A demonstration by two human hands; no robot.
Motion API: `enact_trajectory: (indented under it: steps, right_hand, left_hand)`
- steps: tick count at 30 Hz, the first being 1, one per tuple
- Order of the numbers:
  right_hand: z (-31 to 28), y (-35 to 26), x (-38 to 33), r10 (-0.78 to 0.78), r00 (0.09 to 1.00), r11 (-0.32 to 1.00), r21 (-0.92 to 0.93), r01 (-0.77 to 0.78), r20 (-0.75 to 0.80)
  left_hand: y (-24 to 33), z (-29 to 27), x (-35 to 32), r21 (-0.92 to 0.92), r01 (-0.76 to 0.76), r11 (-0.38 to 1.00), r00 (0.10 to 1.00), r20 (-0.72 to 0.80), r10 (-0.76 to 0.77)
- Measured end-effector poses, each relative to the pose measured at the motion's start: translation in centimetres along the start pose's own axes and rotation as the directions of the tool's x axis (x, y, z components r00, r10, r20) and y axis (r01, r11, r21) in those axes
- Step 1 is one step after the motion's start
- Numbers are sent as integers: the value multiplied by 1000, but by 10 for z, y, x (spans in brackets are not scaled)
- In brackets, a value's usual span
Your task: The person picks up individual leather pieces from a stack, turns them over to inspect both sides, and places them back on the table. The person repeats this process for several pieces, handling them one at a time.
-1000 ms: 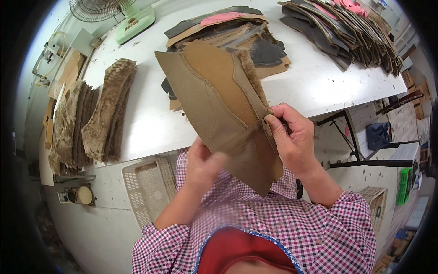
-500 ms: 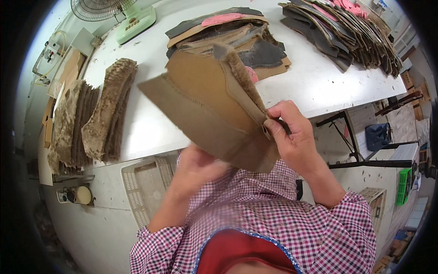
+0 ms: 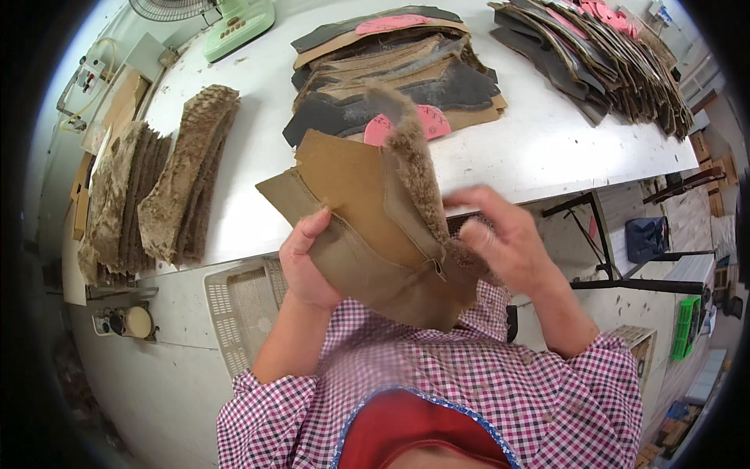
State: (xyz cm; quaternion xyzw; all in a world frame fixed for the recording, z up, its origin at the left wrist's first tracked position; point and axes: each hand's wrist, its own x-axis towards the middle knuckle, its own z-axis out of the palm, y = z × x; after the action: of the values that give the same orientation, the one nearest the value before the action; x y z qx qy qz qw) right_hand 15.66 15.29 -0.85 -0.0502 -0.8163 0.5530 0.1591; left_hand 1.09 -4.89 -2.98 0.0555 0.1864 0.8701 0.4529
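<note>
My left hand is closed on the left edge of a sewn brown leather piece, thumb on top and fingers underneath. Seams cross the tan and olive-brown panels, and a strip of brown fur stands up along the right side. Close to the lower end of that fur is my right hand, with index finger and thumb apart and nothing visible between them; its lower fingers are partly hidden. The piece is held in front of my body, over the table's front edge.
Furry strips lie piled on the white table at left. Behind the held piece sits a stack of dark and tan leather pieces with a pink template. Another leather stack is at far right. A green fan stands at back left.
My left hand has come up and taken the leather piece's left edge. My right hand has loosened its pinch and spread its fingers. The piece has turned and lowered slightly, showing more fur.
</note>
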Motion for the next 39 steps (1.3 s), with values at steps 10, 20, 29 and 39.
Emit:
enact_trajectory:
  steps: [10,20,29,39]
  right_hand:
    - [-6,28,55,223,937,526,776,-349,270]
    - [28,46,57,357,926,839,395,-375,121]
    - [13,-4,9,-460,864,838,-421,347,-205]
    - [27,-29,5,-295,934,934,-267,238,-201]
  left_hand:
    - [0,7,-10,179,52,982,999,-18,-50]
    - [-20,10,-13,131,94,987,989,-125,-77]
    - [-6,10,-8,-184,-57,981,998,-20,55]
    - [-11,23,-17,-83,-54,995,998,32,57]
